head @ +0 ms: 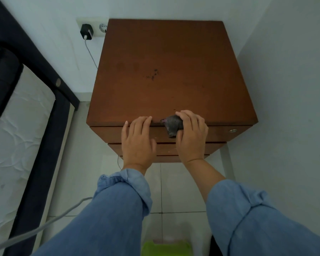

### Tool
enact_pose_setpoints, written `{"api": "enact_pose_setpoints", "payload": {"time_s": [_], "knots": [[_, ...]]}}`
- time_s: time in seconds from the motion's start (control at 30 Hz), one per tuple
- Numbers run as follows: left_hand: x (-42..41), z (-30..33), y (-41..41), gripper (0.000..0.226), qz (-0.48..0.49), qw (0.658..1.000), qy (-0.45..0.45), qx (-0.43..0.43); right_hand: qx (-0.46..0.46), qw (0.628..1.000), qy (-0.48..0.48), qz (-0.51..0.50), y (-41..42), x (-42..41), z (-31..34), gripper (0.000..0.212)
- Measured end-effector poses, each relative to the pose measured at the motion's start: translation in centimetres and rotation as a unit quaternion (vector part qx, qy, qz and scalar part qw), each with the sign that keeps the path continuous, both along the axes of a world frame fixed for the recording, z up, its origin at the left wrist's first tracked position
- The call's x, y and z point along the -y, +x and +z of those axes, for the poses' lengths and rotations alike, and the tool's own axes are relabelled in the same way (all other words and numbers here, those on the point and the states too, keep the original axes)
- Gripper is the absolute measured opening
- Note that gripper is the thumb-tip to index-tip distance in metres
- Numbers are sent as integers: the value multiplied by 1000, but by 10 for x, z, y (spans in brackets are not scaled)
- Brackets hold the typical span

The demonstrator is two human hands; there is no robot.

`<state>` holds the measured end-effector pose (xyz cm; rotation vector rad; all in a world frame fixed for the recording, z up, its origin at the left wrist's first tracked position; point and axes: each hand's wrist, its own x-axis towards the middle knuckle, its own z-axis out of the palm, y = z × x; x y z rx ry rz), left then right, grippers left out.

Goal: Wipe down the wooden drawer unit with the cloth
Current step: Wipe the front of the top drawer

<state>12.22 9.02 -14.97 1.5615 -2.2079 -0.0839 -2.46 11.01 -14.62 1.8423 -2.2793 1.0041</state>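
- The cloth (pixel 172 125), soft and light, is bunched at the front edge of the drawer unit (pixel 166 71).
- It is held by the curled right hand (pixel 191 133).
- The left hand (pixel 138 138) is laid flat, holding nothing.

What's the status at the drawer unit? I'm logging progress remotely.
Left hand flat on the front edge of the drawer unit. Right hand grips the cloth at the same edge. Dark marks mid-top. Nothing in the way.
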Motion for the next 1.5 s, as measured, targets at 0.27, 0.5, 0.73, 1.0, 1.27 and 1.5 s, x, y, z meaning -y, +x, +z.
{"api": "enact_pose_setpoints", "payload": {"time_s": [0.27, 0.5, 0.73, 1.0, 1.27, 1.5], "knots": [[9, -26, -4, 53, -19, 996, -80, -43, -64, 996, -55, 6, -4, 9, -26, 47], [30, -74, -14, 56, -8, 968, -230, -96, -187, 962, -200, 10, -16, 24, -67, 48], [64, -98, -26, 51, 5, 929, -352, -115, -209, 926, -313, -18, -19, 52, -85, 46], [57, -101, -27, 53, -4, 931, -346, -118, -185, 923, -335, -35, -18, 56, -91, 45], [22, -87, -15, 61, 1, 954, -293, -65, -186, 954, -235, -26, -10, 29, -78, 45], [14, -86, -6, 67, -18, 957, -287, -46, -200, 939, -277, 23, -18, 16, -89, 51]]}}
